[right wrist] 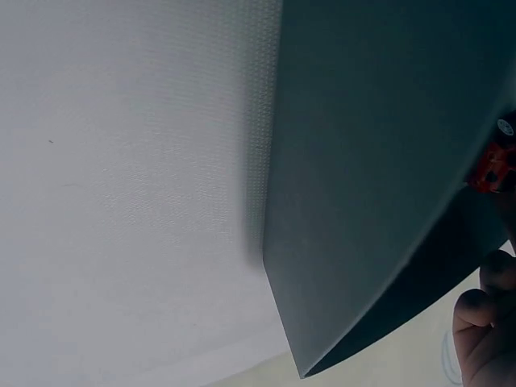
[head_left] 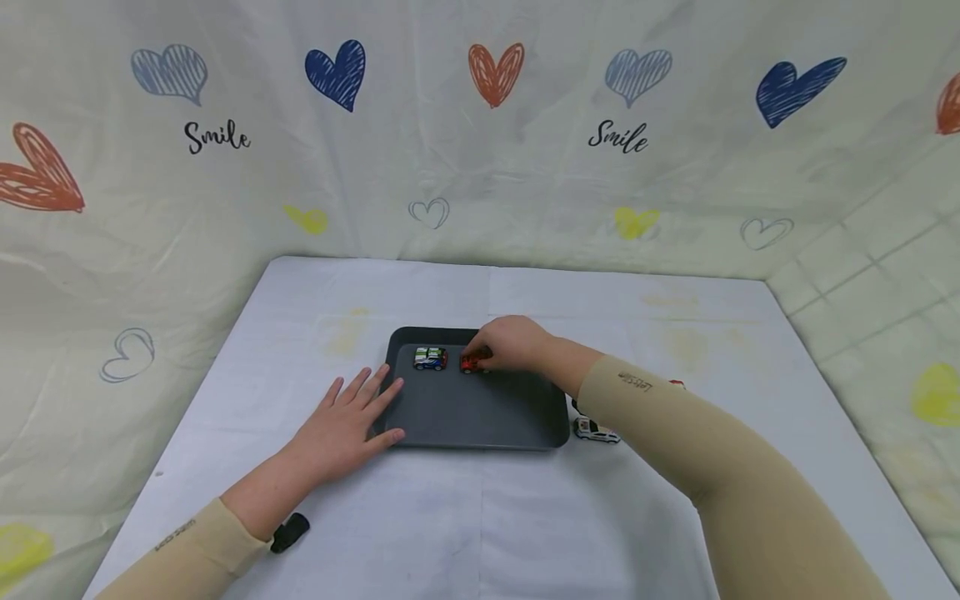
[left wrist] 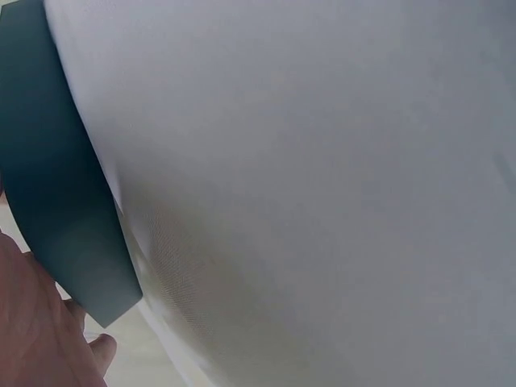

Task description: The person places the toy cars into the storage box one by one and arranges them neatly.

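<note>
From my remote seat, I see the right hand [head_left: 517,343] pinching a red toy car [head_left: 470,364] over the far part of a dark gray tray [head_left: 480,421], right of a multicolored toy car [head_left: 430,359]. The left hand [head_left: 345,425], fingers spread, grasping nothing, lies at the left edge; bare floor gives room toward the near edge.

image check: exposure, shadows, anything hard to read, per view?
Head: bright, fairly even light, soft shadow on the white tablecloth near the right sleeve; red toy car small, partly hidden by the right hand. Left wrist: dim, low contrast, bluish cast on the tray. Right wrist: tray dark, shadow along its base, car dim at the right edge.
</note>
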The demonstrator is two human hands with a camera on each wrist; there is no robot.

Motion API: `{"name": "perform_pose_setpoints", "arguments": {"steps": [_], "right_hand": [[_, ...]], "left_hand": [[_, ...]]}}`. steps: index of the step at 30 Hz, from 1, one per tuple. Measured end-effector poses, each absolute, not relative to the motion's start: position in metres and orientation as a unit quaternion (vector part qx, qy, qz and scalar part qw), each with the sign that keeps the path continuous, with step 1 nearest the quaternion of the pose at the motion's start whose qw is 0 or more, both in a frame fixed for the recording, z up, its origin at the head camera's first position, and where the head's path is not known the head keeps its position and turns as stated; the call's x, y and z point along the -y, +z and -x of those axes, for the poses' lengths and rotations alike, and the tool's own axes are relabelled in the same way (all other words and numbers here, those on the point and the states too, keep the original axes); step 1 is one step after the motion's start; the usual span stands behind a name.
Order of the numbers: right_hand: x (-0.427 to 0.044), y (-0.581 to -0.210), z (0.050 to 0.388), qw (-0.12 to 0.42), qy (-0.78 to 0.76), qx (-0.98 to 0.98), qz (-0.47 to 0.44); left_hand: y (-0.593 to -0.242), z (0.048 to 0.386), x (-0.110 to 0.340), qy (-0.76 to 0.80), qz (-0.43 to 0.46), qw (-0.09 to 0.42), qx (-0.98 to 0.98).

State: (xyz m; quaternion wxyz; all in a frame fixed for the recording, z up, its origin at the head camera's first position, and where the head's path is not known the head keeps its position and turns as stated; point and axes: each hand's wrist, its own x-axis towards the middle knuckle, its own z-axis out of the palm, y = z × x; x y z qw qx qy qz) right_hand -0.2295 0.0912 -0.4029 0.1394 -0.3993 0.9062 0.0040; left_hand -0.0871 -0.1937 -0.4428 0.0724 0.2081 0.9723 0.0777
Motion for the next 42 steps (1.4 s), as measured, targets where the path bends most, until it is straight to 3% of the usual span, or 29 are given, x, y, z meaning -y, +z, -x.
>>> {"name": "perform_pose_setpoints", "arguments": {"steps": [12, 22, 42], "right_hand": [[-0.088, -0.402, 0.229, 0.115, 0.011, -0.906, 0.408], [-0.096, -0.388, 0.230, 0.134, -0.021, -0.914, 0.382], [-0.155, -0.362, 0.200, 0.074, -0.088, -0.914, 0.388]], "left_hand": [[-0.441, 0.084, 0.195, 0.086, -0.206, 0.070, -0.972], [-0.441, 0.083, 0.194, 0.090, -0.204, 0.069, -0.972], [-0.446, 0.087, 0.194, 0.087, -0.208, 0.061, -0.972]]}}
